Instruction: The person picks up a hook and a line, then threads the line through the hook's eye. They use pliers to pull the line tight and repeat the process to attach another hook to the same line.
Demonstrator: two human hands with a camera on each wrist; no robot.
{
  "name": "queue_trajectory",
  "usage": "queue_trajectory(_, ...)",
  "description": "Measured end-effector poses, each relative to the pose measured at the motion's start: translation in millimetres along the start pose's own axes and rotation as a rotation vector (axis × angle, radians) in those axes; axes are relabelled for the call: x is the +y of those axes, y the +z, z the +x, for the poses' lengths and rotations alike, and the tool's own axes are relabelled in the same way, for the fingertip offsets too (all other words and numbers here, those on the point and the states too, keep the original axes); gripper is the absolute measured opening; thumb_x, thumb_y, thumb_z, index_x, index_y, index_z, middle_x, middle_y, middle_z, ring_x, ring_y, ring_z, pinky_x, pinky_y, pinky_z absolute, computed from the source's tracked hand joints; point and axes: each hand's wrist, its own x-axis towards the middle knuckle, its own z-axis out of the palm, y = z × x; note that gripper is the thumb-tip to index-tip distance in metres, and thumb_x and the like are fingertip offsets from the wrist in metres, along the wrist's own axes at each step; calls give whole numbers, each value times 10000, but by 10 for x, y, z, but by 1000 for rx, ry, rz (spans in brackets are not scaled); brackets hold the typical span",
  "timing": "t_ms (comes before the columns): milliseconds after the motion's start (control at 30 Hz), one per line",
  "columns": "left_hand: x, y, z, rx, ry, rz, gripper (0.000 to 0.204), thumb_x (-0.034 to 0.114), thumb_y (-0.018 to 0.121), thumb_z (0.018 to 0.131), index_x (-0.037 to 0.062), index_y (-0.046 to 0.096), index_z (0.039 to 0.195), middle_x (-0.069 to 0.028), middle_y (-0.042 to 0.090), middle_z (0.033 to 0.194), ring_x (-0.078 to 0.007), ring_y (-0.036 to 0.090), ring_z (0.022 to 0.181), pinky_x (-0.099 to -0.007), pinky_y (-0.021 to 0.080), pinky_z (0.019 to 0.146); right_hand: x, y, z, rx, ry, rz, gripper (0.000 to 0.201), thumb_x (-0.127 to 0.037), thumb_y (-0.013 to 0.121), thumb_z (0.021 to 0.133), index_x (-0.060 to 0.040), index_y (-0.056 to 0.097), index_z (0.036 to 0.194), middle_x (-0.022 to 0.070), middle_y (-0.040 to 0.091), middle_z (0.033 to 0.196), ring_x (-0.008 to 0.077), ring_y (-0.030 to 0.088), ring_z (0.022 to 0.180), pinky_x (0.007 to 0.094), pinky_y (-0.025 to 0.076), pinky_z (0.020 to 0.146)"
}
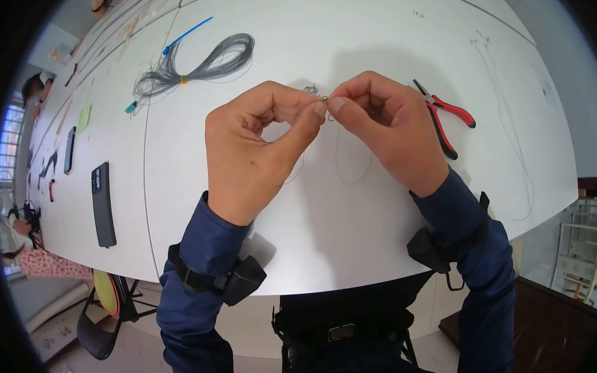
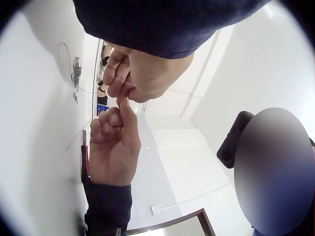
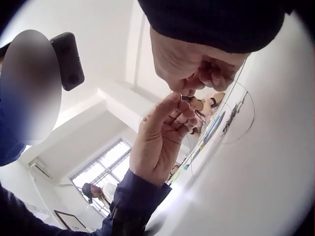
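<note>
Navy sleeves (image 1: 197, 323) lead to left hand (image 1: 253, 143) and right hand (image 1: 396, 131), thumbs and forefingers pinching fine wire (image 1: 326, 99) between their fingertips, pliers (image 1: 430, 99) right of right hand; uneven tension could probably kink the wire, or a loosened pinch drop it.

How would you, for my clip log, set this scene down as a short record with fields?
left hand: pinching thin wire
right hand: pinching at the same spot
exact shape held: too small to tell
near right hand: red-handled pliers
beyond left hand: tied wire bundle, blue strip
far left: black phone
surface: white table
</note>
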Motion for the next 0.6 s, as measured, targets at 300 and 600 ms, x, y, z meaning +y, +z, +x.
queue_trajectory(300, -74, 33, 26, 131, 75, 138, 75, 41, 699, 871, -30, 701, 897, -76, 713, 770, -105, 638, 693, -235, 505, 679, -101, 89, -80, 125, -535, -734, 101, -73, 700, 838, -42, 646, 917, 69, 595, 767, 198, 596, 693, 291, 496, 585)
queue_trajectory(600, -145, 24, 33, 31, 183, 368, 56, 32, 695, 857, -13, 682, 888, -101, 690, 764, -177, 637, 666, -266, 512, 648, -182, 24, -36, 86, -645, -752, 121, -1, 719, 823, -26, 679, 935, 55, 600, 774, 175, 543, 623, 279, 430, 556)
